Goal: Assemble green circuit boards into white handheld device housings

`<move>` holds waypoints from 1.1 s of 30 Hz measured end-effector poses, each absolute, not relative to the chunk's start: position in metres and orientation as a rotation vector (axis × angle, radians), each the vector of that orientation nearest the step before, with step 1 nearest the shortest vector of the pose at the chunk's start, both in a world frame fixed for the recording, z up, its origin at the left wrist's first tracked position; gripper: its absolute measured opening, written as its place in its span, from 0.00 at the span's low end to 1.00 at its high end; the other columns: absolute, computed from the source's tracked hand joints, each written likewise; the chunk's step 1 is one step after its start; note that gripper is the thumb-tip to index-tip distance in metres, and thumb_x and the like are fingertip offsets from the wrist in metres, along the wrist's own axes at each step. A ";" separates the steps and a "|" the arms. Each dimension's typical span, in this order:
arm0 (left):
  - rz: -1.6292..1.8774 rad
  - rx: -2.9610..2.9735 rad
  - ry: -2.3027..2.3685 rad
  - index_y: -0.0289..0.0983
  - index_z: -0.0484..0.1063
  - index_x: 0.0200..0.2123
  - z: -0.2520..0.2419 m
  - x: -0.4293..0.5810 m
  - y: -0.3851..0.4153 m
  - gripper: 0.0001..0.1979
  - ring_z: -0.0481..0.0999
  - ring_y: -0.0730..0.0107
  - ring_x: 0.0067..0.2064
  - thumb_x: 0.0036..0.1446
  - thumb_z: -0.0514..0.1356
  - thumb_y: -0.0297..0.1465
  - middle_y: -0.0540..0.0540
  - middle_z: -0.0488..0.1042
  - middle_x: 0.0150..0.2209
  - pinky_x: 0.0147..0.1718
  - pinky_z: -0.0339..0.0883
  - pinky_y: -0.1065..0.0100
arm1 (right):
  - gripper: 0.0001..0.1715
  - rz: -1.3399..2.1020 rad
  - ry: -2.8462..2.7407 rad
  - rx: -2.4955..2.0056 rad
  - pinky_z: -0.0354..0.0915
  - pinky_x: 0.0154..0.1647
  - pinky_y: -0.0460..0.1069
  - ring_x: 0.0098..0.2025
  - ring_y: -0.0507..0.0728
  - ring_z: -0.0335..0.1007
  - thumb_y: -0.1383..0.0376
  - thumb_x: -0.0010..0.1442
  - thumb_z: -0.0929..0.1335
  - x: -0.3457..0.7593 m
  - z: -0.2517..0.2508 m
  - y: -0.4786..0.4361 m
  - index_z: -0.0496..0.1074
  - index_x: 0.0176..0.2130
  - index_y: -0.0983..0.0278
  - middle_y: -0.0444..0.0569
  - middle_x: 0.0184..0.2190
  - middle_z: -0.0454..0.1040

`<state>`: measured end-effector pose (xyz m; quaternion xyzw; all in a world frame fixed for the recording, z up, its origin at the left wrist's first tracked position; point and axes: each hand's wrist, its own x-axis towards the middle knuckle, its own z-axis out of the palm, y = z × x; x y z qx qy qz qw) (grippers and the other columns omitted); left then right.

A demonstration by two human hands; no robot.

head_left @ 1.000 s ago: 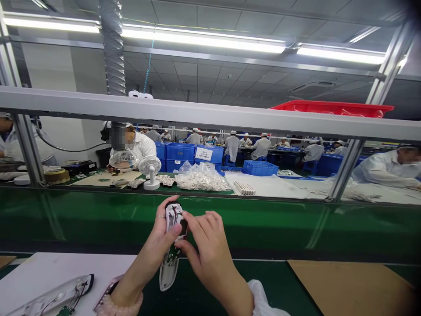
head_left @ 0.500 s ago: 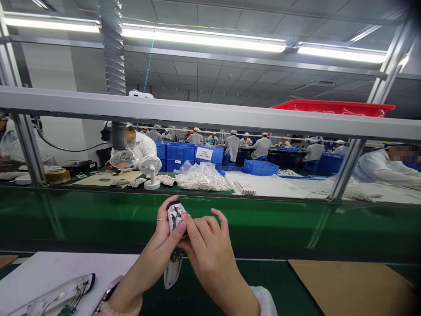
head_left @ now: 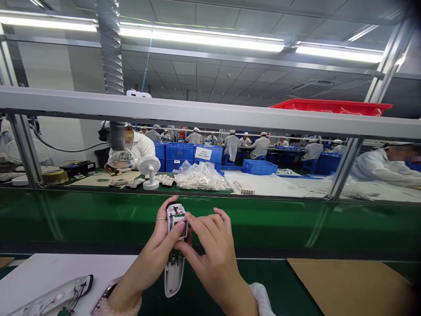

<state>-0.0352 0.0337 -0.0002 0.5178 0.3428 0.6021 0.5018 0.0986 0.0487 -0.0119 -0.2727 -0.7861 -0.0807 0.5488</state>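
My left hand [head_left: 161, 237] is closed round a long white device housing [head_left: 173, 278], its thumb pressing on the small part with a pale frame and dark middle [head_left: 179, 224] at the upper end. Green circuit board and thin red and black wires show inside the open housing. My right hand [head_left: 213, 248] pinches the housing's right side, index fingertip near the board's corner and thumb lower down; its other fingers are raised. At lower left, a second opened white housing [head_left: 55, 298] lies with wires and a green circuit board [head_left: 66, 310] attached.
A white sheet [head_left: 36, 272] lies at left, beside a phone-like pink-edged object [head_left: 107, 294] near my left forearm. Brown cardboard [head_left: 348, 285] is at right. Beyond the green belt [head_left: 263, 224] stand a small fan [head_left: 150, 171] and a bag of white parts [head_left: 202, 177]. Co-workers sit farther back.
My left thumb and right fingers have shifted on the device, so the pale-framed part and more of the lower housing now show. My right index finger has moved to the part's right edge.
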 end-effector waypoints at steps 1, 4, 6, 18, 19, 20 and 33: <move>1.458 1.247 0.834 0.50 0.48 0.59 0.000 -0.035 0.034 0.28 0.69 0.73 0.31 0.60 0.56 0.39 0.52 0.66 0.35 0.34 0.64 0.72 | 0.22 -0.187 -1.865 -0.646 0.51 0.55 0.59 0.36 0.54 0.64 0.61 0.59 0.70 0.099 -0.011 0.048 0.66 0.52 0.63 0.44 0.33 0.74; 1.461 1.239 0.851 0.50 0.50 0.59 -0.002 -0.035 0.034 0.27 0.68 0.73 0.33 0.59 0.57 0.40 0.52 0.67 0.35 0.35 0.63 0.73 | 0.22 -0.166 -1.873 -0.637 0.51 0.53 0.58 0.35 0.54 0.63 0.61 0.59 0.70 0.099 -0.011 0.047 0.67 0.51 0.63 0.43 0.30 0.74; 1.467 1.235 0.871 0.50 0.51 0.58 -0.002 -0.036 0.034 0.26 0.67 0.74 0.33 0.59 0.57 0.40 0.52 0.67 0.35 0.36 0.62 0.74 | 0.21 -0.164 -1.870 -0.629 0.52 0.51 0.58 0.34 0.54 0.63 0.61 0.59 0.70 0.099 -0.011 0.048 0.68 0.51 0.63 0.43 0.30 0.74; 1.486 1.194 0.868 0.50 0.55 0.58 -0.005 -0.038 0.036 0.27 0.66 0.74 0.31 0.57 0.58 0.41 0.52 0.67 0.33 0.33 0.60 0.74 | 0.20 -0.148 -1.880 -0.626 0.53 0.42 0.53 0.28 0.52 0.58 0.60 0.59 0.70 0.097 -0.013 0.048 0.70 0.50 0.66 0.41 0.24 0.68; 1.487 1.197 0.853 0.49 0.54 0.58 -0.006 -0.038 0.036 0.27 0.65 0.74 0.31 0.57 0.58 0.40 0.52 0.67 0.33 0.33 0.60 0.74 | 0.21 -0.140 -1.883 -0.627 0.53 0.42 0.53 0.28 0.52 0.58 0.60 0.59 0.70 0.097 -0.013 0.048 0.70 0.50 0.66 0.41 0.24 0.68; 1.489 1.199 0.841 0.49 0.54 0.59 -0.006 -0.038 0.036 0.27 0.65 0.74 0.31 0.57 0.58 0.40 0.52 0.67 0.33 0.34 0.61 0.74 | 0.21 -0.137 -1.881 -0.629 0.53 0.42 0.53 0.28 0.52 0.58 0.59 0.59 0.70 0.097 -0.013 0.049 0.70 0.50 0.65 0.41 0.24 0.68; 1.463 1.179 0.859 0.51 0.55 0.58 0.003 -0.035 0.031 0.26 0.66 0.72 0.35 0.58 0.59 0.40 0.52 0.68 0.35 0.37 0.60 0.74 | 0.18 -0.206 -1.823 -0.672 0.52 0.42 0.54 0.29 0.52 0.60 0.61 0.60 0.69 0.096 -0.013 0.045 0.70 0.49 0.65 0.42 0.24 0.70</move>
